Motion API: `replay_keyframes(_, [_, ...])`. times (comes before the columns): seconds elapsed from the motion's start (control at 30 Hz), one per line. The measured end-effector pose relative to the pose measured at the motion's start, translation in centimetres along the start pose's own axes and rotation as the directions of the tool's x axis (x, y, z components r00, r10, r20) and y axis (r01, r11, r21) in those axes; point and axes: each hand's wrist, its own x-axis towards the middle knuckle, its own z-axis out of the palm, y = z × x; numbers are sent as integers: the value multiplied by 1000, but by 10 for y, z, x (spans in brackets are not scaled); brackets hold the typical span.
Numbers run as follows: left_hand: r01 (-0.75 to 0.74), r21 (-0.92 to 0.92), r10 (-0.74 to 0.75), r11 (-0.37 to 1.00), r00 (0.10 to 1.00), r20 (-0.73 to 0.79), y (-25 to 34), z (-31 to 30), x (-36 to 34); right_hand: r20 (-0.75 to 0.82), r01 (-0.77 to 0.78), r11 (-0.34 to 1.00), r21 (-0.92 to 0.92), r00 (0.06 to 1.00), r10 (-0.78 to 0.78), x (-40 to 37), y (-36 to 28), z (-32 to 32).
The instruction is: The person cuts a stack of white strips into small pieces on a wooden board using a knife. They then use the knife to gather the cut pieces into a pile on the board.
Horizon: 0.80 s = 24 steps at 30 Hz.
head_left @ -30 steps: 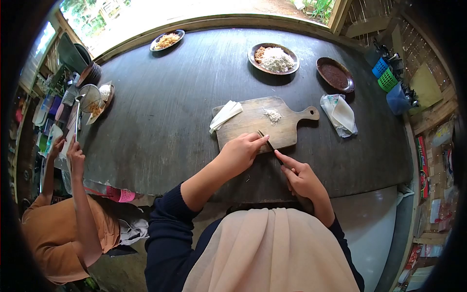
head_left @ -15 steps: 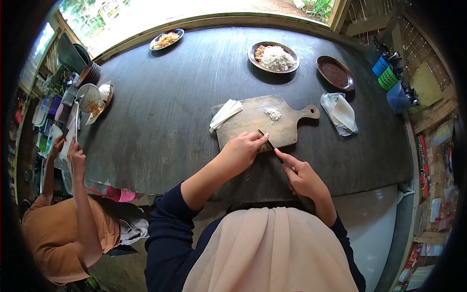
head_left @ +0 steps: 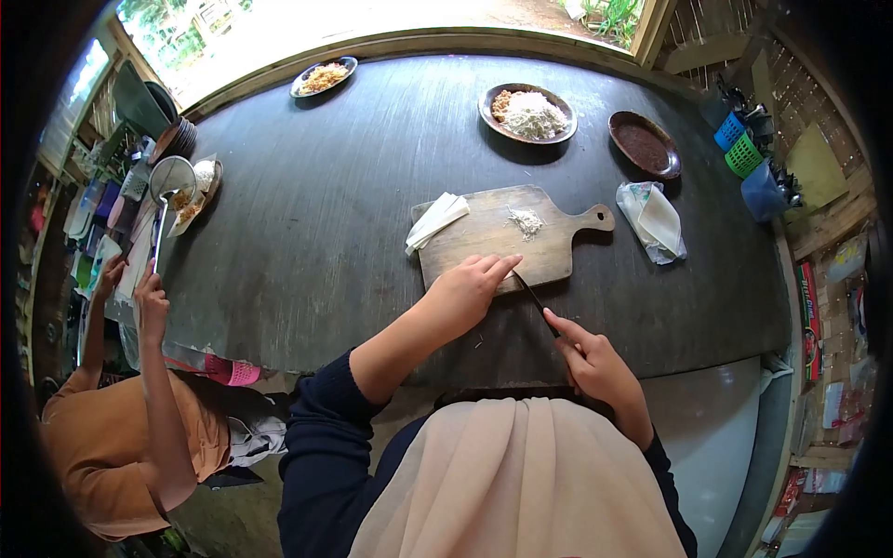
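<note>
My right hand [head_left: 595, 367] is closed around the dark handle of a knife [head_left: 539, 301], its index finger stretched along it. The blade slants up and left to the front edge of a wooden cutting board [head_left: 484, 223]. My left hand [head_left: 473, 284] is at that edge, its fingers pressed together by the knife tip. What lies under those fingers is hidden. On the board's left side rests a stack of pale flat strips [head_left: 437, 221], partly overhanging. A small heap of thin white shreds [head_left: 526, 221] sits near the board's handle.
Beyond the board stand a plate of white powder and brown bits [head_left: 530, 113], a brown dish [head_left: 644, 145] and a plate of orange food [head_left: 324, 78]. White sheets in plastic [head_left: 650, 219] lie right. At left, another person [head_left: 139, 437] holds a strainer [head_left: 174, 181].
My right hand has drawn the knife back toward me and to the right, so its tip no longer shows past my left fingers. The other person's strainer has shifted slightly.
</note>
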Motion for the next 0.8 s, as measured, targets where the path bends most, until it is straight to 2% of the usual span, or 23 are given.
replay_keyframes(0.37, [33,34,-33,999,999,19,3,-4,0,1,-34,996,86,999,34,20,-6,6])
replay_keyframes(0.47, [9,26,-8,1000,1000,-19,2,-5,-1,2,-7,997,72,1000,6,21,-6,7])
replay_keyframes(0.57, [16,36,-16,999,1000,10,-2,-3,-1,11,1,1000,30,1000,-2,16,-2,5])
replay_keyframes(0.63, [6,38,-6,999,1000,-13,-4,0,-1,3,26,998,-55,1000,-26,12,-4,4])
replay_keyframes(0.8, [-17,53,17,998,1000,-16,-3,0,-1,-19,6,999,-36,1000,-6,12,-6,0])
